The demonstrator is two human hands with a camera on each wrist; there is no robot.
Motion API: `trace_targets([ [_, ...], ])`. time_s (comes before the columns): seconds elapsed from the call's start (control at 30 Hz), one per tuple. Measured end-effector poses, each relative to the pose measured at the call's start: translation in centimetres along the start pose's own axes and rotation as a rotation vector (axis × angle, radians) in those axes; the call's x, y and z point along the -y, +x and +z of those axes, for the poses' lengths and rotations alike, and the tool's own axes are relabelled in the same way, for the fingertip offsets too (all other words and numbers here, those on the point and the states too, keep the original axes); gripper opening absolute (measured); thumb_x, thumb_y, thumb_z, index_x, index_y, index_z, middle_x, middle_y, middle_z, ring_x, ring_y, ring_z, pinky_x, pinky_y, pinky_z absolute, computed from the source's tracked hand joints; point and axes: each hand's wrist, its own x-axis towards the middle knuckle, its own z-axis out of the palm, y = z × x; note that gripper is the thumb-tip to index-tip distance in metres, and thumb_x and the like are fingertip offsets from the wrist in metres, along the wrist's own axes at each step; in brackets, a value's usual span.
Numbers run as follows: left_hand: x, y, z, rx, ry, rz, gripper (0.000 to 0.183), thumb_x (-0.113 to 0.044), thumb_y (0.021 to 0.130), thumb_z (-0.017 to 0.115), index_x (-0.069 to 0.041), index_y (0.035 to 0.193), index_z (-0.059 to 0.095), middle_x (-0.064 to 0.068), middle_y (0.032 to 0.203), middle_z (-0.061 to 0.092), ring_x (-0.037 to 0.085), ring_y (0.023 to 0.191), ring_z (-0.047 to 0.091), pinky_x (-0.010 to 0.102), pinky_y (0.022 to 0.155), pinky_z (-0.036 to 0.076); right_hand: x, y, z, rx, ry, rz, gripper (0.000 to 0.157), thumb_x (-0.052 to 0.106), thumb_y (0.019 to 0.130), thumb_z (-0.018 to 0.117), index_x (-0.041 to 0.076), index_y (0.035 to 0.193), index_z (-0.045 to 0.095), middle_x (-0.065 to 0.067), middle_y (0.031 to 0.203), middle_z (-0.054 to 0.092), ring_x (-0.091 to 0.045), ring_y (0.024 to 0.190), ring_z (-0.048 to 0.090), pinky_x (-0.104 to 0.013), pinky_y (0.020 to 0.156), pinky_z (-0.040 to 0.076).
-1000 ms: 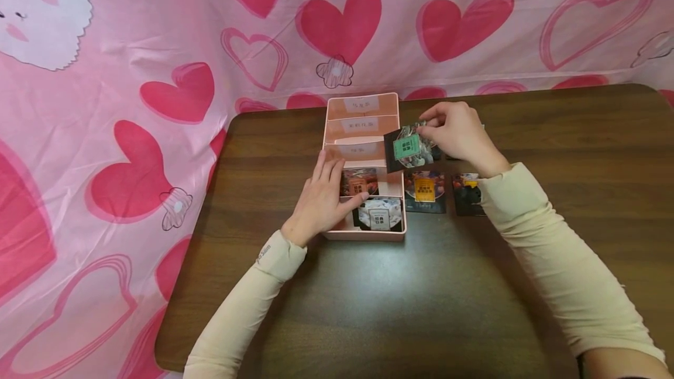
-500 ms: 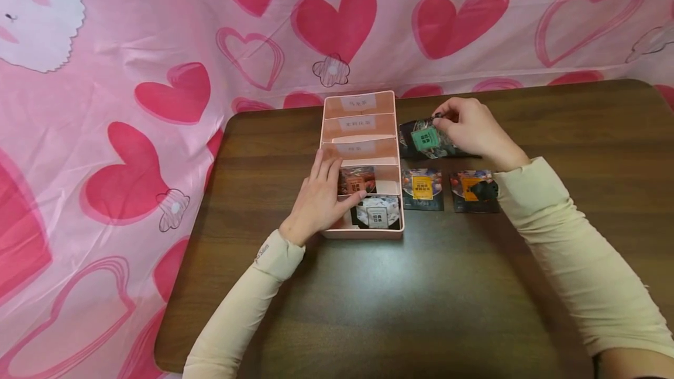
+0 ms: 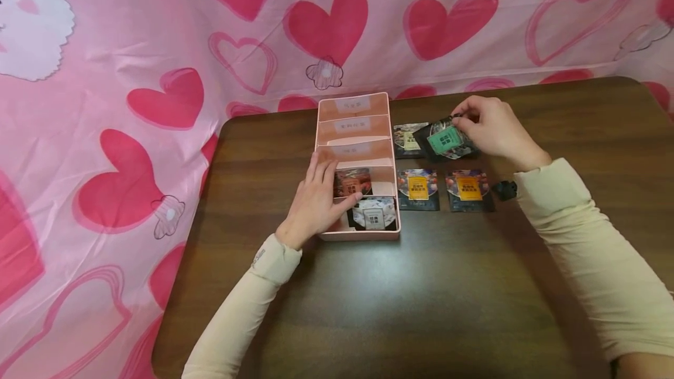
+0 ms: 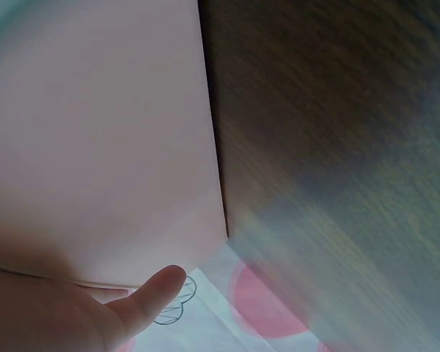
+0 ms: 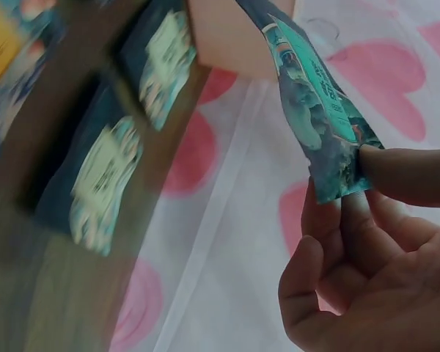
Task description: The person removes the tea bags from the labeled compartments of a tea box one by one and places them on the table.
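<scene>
In the head view my left hand [image 3: 310, 206] rests on the left rim of a long pink divided box [image 3: 358, 235], thumb over its near part. Between right thumb and fingers, my right hand [image 3: 497, 130] pinches the edge of a dark tea sachet with a green label [image 3: 446, 140], held tilted above the table right of the box. The right wrist view shows this pinch on the sachet [image 5: 319, 110] closely. Inside the box, a red-labelled sachet [image 3: 351, 182] and a white-labelled sachet [image 3: 374, 213] occupy the two nearest compartments. The farther three have paper labels.
Two yellow-labelled sachets [image 3: 418, 189] lie right of the box. Behind them is a pale-green-labelled sachet [image 3: 409, 138]; the right wrist view shows a second pale-green one [image 5: 106, 176]. A small black object [image 3: 506, 190] is by the right cuff. Heart-patterned cloth [image 3: 326, 28] hangs behind.
My right hand has moved right with the green-labelled sachet, away from the box's right edge, uncovering a pale-green-labelled sachet. My left hand stays on the box. The view has shifted slightly.
</scene>
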Motion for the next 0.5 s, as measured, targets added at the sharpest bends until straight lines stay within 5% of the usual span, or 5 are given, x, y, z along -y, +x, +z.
trace_targets([
  [0.5,0.0,0.0,-0.1,-0.013,-0.034,0.024,0.090,-0.070,0.085,0.048,-0.010,0.150,0.028,0.010,0.158,0.025,0.027,0.151,0.000,0.063,0.104,0.037,-4.3,-0.8,-2.4,-0.019,-0.103,0.033,0.031,0.019,0.099,0.043,0.000,0.114,0.063,-0.023,0.099,0.066,-0.023,0.070,0.050,-0.030,0.060,0.036],
])
